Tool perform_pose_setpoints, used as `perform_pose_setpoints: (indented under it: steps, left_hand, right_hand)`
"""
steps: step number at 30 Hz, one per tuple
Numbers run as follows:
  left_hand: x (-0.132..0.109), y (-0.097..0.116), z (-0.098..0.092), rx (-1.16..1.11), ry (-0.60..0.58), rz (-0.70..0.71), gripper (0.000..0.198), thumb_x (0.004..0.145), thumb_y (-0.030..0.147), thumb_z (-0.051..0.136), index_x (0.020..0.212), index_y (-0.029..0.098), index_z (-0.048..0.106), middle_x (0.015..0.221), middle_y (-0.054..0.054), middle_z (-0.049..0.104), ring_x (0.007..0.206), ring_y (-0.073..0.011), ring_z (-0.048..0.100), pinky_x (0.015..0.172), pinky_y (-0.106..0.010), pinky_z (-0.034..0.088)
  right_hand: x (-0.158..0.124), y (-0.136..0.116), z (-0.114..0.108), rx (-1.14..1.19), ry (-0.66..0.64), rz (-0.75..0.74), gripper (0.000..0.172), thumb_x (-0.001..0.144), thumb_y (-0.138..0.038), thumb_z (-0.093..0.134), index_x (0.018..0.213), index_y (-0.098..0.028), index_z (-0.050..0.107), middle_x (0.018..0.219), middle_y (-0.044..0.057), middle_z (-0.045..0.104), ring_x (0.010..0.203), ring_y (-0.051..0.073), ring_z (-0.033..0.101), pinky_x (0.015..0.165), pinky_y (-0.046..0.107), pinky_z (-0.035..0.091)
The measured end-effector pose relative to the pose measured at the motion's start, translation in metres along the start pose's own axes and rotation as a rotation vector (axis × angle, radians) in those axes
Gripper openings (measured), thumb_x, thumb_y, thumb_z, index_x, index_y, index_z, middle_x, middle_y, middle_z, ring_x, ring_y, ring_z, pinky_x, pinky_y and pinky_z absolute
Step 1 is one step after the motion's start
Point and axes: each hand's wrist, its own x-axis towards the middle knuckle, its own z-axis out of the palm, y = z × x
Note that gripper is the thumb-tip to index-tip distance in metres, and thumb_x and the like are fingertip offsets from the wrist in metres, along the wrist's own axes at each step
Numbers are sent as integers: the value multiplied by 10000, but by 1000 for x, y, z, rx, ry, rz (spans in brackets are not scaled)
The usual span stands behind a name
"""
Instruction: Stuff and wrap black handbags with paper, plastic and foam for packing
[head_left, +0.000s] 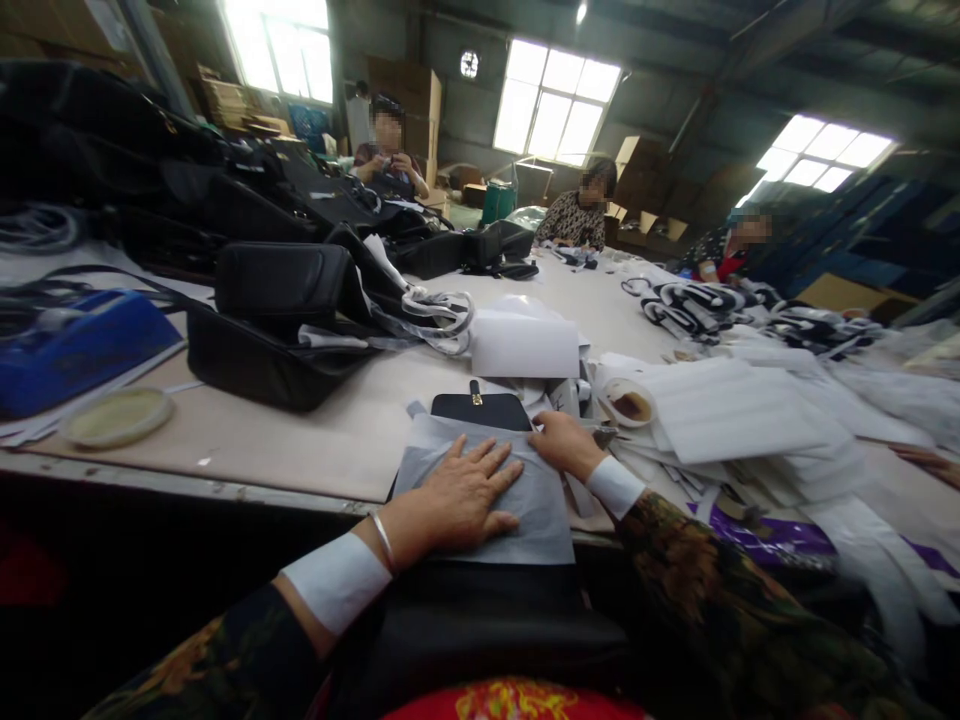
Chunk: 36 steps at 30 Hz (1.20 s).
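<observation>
A black bag (495, 600) lies at the table's front edge, close to my body. Over it is a sheet of thin grey-white paper (536, 520). My left hand (469, 495) rests flat on this sheet with its fingers spread. Beyond the sheet, a black flap (491, 411) with a small gold clasp (476, 396) shows. At the sheet's upper right corner is my right hand (566, 443), its fingers bent together at the paper's edge beside the flap; its fingertips are partly hidden.
Black bags (277, 330) are heaped at the left, near a blue box (82, 345) and a round dish (120, 417). White foam sheets (739, 410) and a small bowl (628, 402) are on the right. Several people sit around the table; another person's hand (930, 462) is at the right edge.
</observation>
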Motion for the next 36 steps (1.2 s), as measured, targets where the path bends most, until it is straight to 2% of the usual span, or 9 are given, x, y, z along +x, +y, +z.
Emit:
perform_pose_setpoints:
  steps: [5,10,14,18,20,22,26,32,36]
  left_hand:
    - [-1,4,-3,29,33,-23,787,904,681,437,1555,276,258,1646,-161,172,1508,-384,134,1163,-628,112]
    - [2,7,-10,-15,-60,-27,741,922,684,379,1540,282,305,1613,-160,283,1471,-401,245,1139,-672,135]
    - [4,7,-12,-33,-65,-26,736,921,676,400,1535,278,321,1599,-161,316,1455,-397,283,1138,-667,165]
    - [6,5,-7,-22,-8,28,723,914,641,454,1509,237,378,1559,-178,383,1429,-411,318,1130,-680,190]
    - [5,3,-2,2,16,98,639,938,565,462,1474,218,442,1511,-172,455,1406,-402,356,1152,-658,171]
    - [3,2,2,33,40,168,564,953,487,463,1444,211,490,1456,-157,521,1398,-396,363,1170,-646,138]
    - [1,2,4,41,109,191,584,922,474,514,1438,201,502,1479,-147,494,1427,-384,304,1195,-618,101]
    - [4,2,-11,-44,26,110,744,858,571,594,1492,223,421,1560,-136,396,1456,-337,280,1212,-561,126]
    - [-8,-3,-13,-22,-42,-119,863,863,678,499,1544,183,312,1602,-164,309,1469,-362,263,1184,-607,162]
  right_hand:
    - [14,-13,-5,1,76,-81,306,903,-270,565,1173,-182,679,1120,112,729,1110,254,648,949,334,459]
    - [23,-13,-4,-12,75,-126,289,871,-230,607,1141,-182,699,1095,109,730,1057,261,662,921,344,485]
    - [5,-20,-10,-11,145,-160,326,892,-237,588,1189,-130,671,1176,177,674,1125,305,615,982,411,467]
    - [-32,-51,-6,269,331,-412,385,945,-293,524,1279,-118,605,1295,166,612,1242,261,540,1095,390,417]
    - [-49,-66,7,382,318,-519,435,951,-315,515,1339,-124,560,1368,159,575,1299,253,506,1124,407,406]
    - [-62,-74,22,411,288,-534,481,954,-324,502,1375,-94,528,1404,185,550,1328,270,486,1136,447,397]
    - [-71,-68,41,387,292,-523,525,960,-341,482,1410,-73,496,1440,206,517,1357,293,457,1146,497,376]
    - [-66,-51,47,342,239,-483,545,1013,-391,366,1432,-59,473,1441,207,520,1367,285,460,1148,478,370]
    - [-66,-51,46,242,144,-440,596,1016,-431,365,1478,-57,407,1470,210,489,1376,290,446,1133,468,367]
